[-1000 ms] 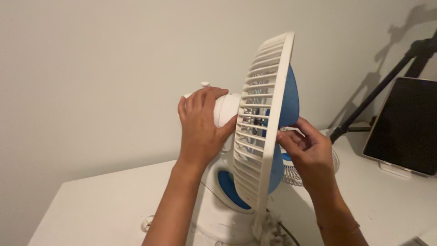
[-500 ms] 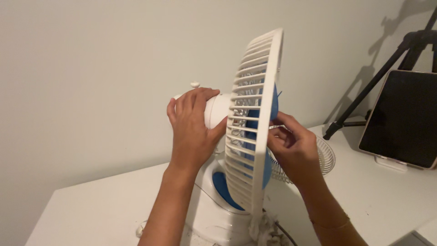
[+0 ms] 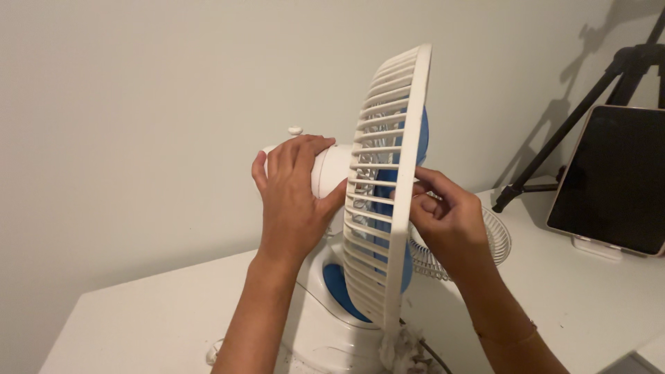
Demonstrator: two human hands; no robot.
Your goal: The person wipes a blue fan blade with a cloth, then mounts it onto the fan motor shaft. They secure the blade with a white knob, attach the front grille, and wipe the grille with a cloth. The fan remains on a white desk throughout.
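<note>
A white desk fan stands on a white table, seen side-on, with its rear grille (image 3: pixel 388 180) facing me edge-on and blue blades (image 3: pixel 420 135) behind it. My left hand (image 3: pixel 294 197) wraps around the white motor housing (image 3: pixel 331 168) at the back. My right hand (image 3: pixel 447 221) is at the front centre of the fan, fingers pinched at the hub of the blades; what they pinch is hidden by the grille rim. The fan's base (image 3: pixel 325 325) is white with a blue patch.
A detached round front grille (image 3: pixel 495 239) lies flat on the table (image 3: pixel 131 322) behind my right hand. A dark tablet (image 3: pixel 613 180) leans on a stand at the right, with a black tripod (image 3: pixel 575 118) behind it. Dust clumps (image 3: pixel 402 350) sit by the fan's base.
The blue blades have turned: a large blade showing past the rim a second ago is now mostly hidden. My right hand's fingers shifted slightly at the hub. My left hand stays on the housing.
</note>
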